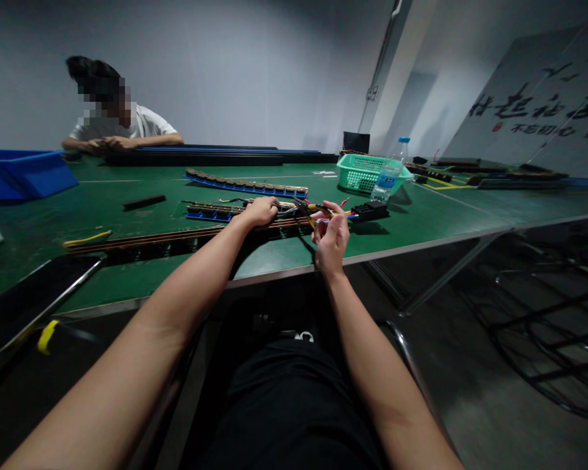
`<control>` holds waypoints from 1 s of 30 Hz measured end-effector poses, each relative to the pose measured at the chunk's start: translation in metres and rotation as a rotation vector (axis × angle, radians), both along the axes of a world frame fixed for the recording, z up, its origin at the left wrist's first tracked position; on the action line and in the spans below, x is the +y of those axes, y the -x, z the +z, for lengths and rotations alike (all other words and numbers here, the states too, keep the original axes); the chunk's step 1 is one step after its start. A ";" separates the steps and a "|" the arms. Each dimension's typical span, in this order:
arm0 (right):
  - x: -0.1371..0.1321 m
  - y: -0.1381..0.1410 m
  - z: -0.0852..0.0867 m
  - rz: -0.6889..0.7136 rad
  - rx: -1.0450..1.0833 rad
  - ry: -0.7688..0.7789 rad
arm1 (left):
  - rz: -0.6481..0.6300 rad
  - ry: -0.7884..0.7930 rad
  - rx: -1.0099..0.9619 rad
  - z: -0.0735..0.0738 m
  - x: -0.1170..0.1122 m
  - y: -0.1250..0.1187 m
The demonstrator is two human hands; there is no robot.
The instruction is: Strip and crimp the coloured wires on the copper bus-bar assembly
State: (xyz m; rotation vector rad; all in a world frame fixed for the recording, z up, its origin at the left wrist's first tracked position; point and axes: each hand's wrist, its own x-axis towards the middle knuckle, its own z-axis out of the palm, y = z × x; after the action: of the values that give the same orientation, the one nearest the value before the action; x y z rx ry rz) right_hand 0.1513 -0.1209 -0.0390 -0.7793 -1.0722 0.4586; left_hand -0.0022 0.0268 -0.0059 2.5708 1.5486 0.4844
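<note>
My left hand (261,211) rests closed on a long narrow strip of components (176,236) that lies along the near side of the green table (127,274). My right hand (330,236) is closed in a pinch on a bundle of coloured wires (333,212) with red, yellow and blue leads. A small black block (369,211) sits just right of the wires. A shorter blue-edged strip (210,211) lies behind my left hand, and another (247,183) lies farther back.
A green basket (365,173) and a water bottle (389,171) stand at the back right. A blue bin (24,173) sits far left. Another person's arms (122,140) rest across the table. A black tray (29,300) lies near left; wire racks (543,313) stand on the floor.
</note>
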 end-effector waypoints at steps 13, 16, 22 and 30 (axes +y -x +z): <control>0.020 -0.003 0.000 0.041 -0.162 0.087 | -0.004 -0.009 0.005 -0.001 0.000 0.000; 0.024 -0.001 0.003 -0.046 -0.258 0.050 | -0.002 -0.008 0.010 0.000 0.000 0.001; 0.019 0.002 0.007 -0.135 -0.342 -0.006 | -0.001 0.002 0.009 0.001 -0.001 0.000; 0.021 0.000 0.007 0.028 -0.423 0.010 | -0.010 0.002 0.000 0.001 -0.002 0.000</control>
State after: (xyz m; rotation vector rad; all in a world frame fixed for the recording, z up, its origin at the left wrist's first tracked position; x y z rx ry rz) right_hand 0.1513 -0.0997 -0.0320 -0.8940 -1.4752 0.3284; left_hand -0.0022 0.0248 -0.0048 2.5760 1.5341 0.4811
